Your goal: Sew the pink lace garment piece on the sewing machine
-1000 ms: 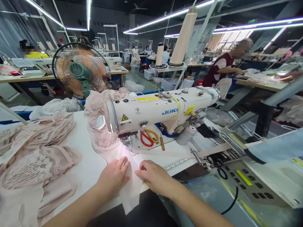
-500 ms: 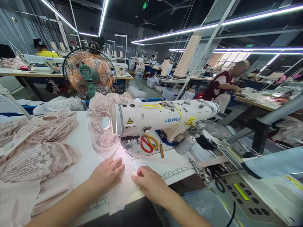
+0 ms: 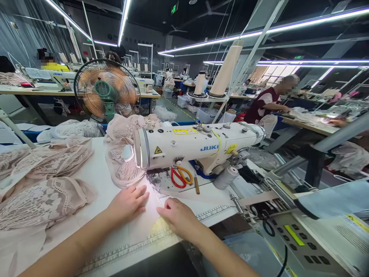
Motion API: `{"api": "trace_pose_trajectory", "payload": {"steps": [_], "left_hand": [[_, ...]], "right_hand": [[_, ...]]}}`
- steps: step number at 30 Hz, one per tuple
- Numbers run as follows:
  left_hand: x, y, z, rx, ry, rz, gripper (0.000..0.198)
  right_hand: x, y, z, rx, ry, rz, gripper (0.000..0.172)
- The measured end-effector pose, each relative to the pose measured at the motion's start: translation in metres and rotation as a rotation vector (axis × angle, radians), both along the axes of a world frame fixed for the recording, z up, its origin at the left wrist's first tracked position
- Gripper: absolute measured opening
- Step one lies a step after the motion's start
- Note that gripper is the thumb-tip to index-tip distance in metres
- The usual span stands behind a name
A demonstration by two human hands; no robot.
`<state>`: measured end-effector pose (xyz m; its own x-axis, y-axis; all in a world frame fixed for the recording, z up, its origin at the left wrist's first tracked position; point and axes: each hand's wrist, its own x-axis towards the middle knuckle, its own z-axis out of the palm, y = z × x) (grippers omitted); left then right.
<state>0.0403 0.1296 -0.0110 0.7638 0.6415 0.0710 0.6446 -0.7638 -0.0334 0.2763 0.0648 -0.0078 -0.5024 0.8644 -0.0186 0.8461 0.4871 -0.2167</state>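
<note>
A pale pink lace bra (image 3: 127, 174) lies beneath the head of the white sewing machine (image 3: 170, 144), its plain fabric wing (image 3: 148, 213) stretching toward me across the table. My left hand (image 3: 129, 202) rests on this wing with fingers extended, just in front of the needle area. Along the wing's right edge, my right hand (image 3: 178, 217) pinches the fabric between thumb and curled fingers. Its fingertips are partly hidden. Red-and-orange-handled scissors (image 3: 181, 176) and a small wooden-handled tool (image 3: 196, 184) lie right of the needle area.
More lace bras (image 3: 54, 196) are piled at the left. A printed ruler (image 3: 121, 252) runs along the table's front edge. Right are a grey thread cone (image 3: 227, 177) and a control box (image 3: 305, 242). A fan (image 3: 106, 90) stands behind; a co-worker (image 3: 272, 100) sits far right.
Both hands have moved slightly away from me toward the needle, along with the fabric. The wing's near end, which hung past the table edge, now lies on the table.
</note>
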Motion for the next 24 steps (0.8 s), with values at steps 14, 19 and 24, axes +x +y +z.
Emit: {"api": "trace_pose_trajectory", "payload": {"steps": [14,19,24], "left_hand": [[-0.008,0.035,0.000,-0.041,0.041,0.034,0.043],[-0.006,0.038,0.004,0.054,0.141,0.061,0.041],[-0.004,0.038,0.007,0.220,0.138,0.067,0.035]], "right_hand": [[-0.014,0.021,0.009,-0.039,-0.068,-0.036,0.029],[-0.022,0.029,0.013,-0.037,-0.139,-0.066,0.035],[-0.031,0.035,0.021,-0.087,-0.208,-0.107,0.044]]}}
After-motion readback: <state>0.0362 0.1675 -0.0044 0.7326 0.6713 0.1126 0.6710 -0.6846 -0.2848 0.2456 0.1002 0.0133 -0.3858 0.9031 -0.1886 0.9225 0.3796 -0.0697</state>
